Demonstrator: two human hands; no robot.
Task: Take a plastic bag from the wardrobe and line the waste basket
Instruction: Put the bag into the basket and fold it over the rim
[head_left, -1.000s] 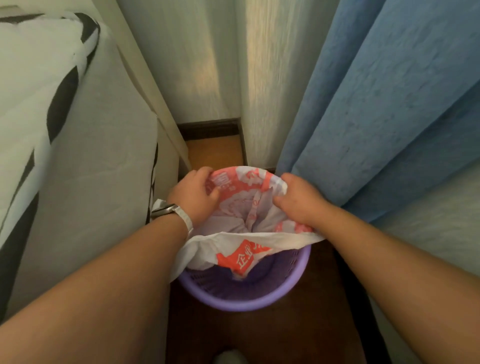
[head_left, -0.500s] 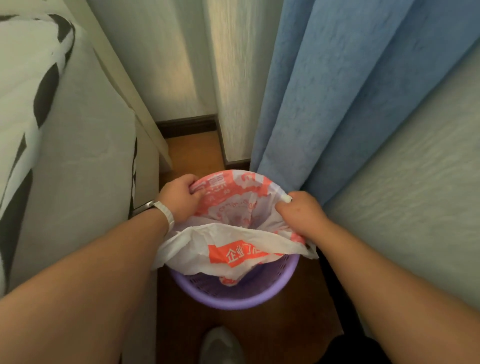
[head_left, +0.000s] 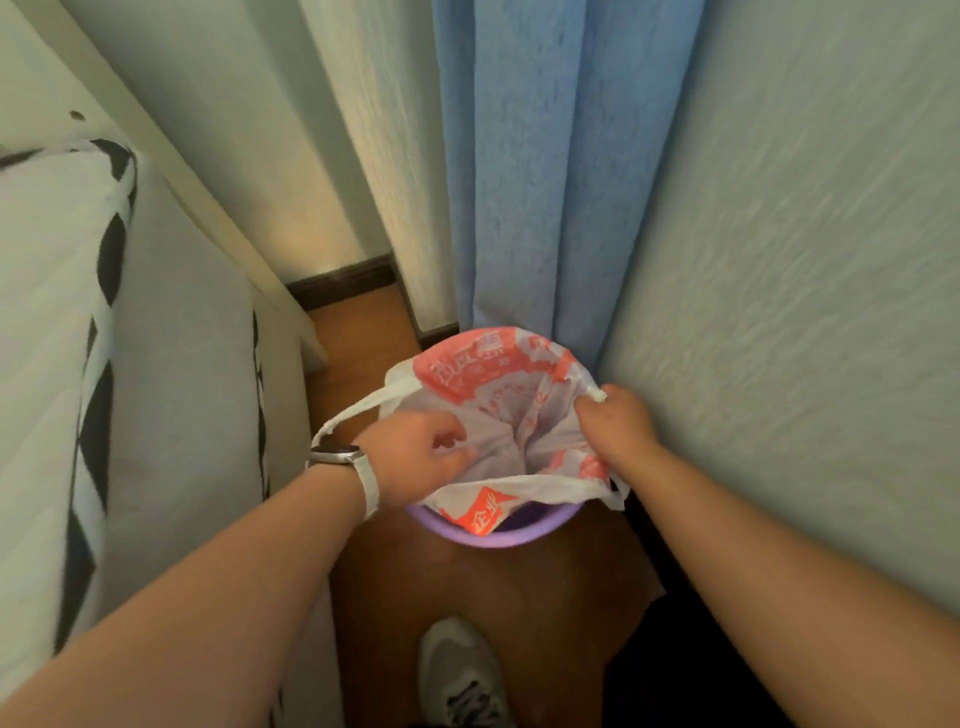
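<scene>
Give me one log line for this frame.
stage: lining underway | left hand: curled inside plastic bag, grip unclear | right hand: grips bag's right edge | waste basket: near rim uncovered

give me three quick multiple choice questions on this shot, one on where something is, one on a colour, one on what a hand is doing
1. Where does the basket stand?
A on a bed
B on the floor by the curtain
C on a shelf

2. What colour is the basket's rim?
A green
B black
C purple

3. What does the right hand do?
A grips the bag's edge
B hangs free
C lies flat on the wall

Answers:
1 B, it stands on the brown floor against the blue curtain.
2 C, a purple rim shows under the bag.
3 A, its fingers curl round the bag's right edge.
</scene>
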